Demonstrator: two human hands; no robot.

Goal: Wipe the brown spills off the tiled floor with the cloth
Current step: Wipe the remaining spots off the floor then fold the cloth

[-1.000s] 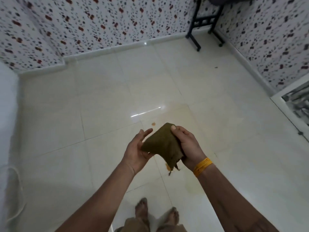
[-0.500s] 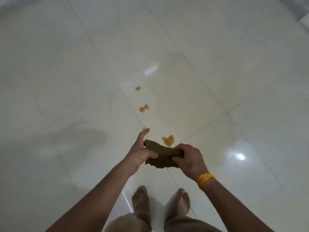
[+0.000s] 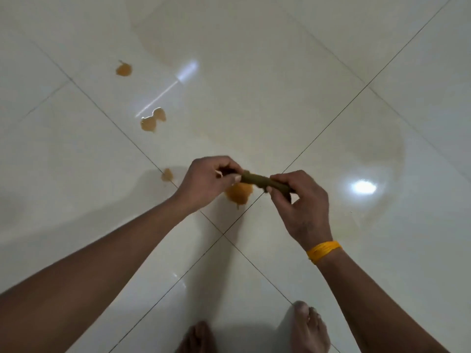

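Observation:
An olive-brown cloth [image 3: 257, 179] is folded into a narrow strip and held level above the floor. My left hand [image 3: 207, 180] grips its left end and my right hand [image 3: 300, 202] grips its right end. Several brown spills lie on the white tiled floor [image 3: 76, 174]. The largest spill [image 3: 238, 193] is right below the cloth, partly hidden by my left hand. A small spill [image 3: 167, 174] sits left of my left hand. A double spill [image 3: 152, 120] and a round spill [image 3: 123, 70] lie farther away to the left.
My two bare feet [image 3: 309, 327] stand at the bottom edge. A faint wet smear [image 3: 382, 149] arcs across the tiles to the right. Bright light glare [image 3: 363, 187] shines on the floor right of my right hand.
The view has tilted from the walls down to the floor and moved closer. The cloth has gone from a loose hanging piece to a tight narrow strip between both hands, now over the largest spill.

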